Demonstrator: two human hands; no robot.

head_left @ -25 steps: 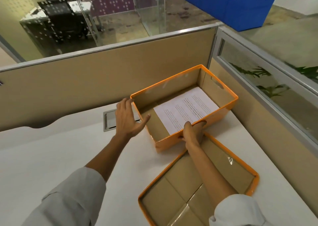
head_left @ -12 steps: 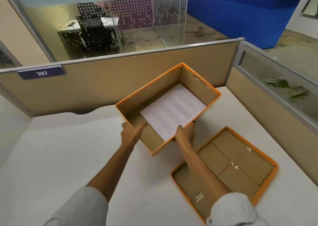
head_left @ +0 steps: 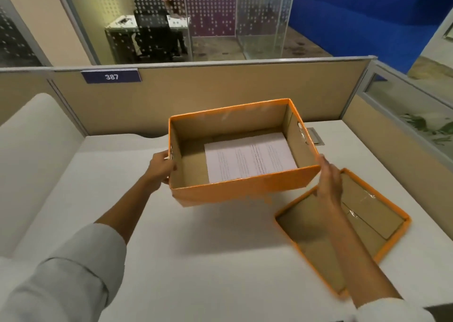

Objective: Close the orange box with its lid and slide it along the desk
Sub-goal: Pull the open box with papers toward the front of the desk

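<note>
The orange box (head_left: pixel 245 191) stands open on the white desk (head_left: pixel 196 260), brown inside, with a printed sheet of paper (head_left: pixel 250 161) lying on its floor. My left hand (head_left: pixel 160 166) grips the box's left end wall at the handle slot. My right hand (head_left: pixel 327 177) lies flat with fingers apart against the box's right front corner. The orange lid (head_left: pixel 382 253) rests upside down on the desk to the right of the box, partly under my right forearm.
Tan partition walls (head_left: pixel 220 91) close off the desk at the back and right; a plate reads 387 (head_left: pixel 111 76). A metal cable hatch (head_left: pixel 316 135) sits in the desk behind the box's right end. A lower white surface (head_left: pixel 29 155) adjoins on the left.
The box has turned from a diagonal pose to lie square to me and has come left. My left hand moved onto its left end; my right hand shifted to its right corner.
</note>
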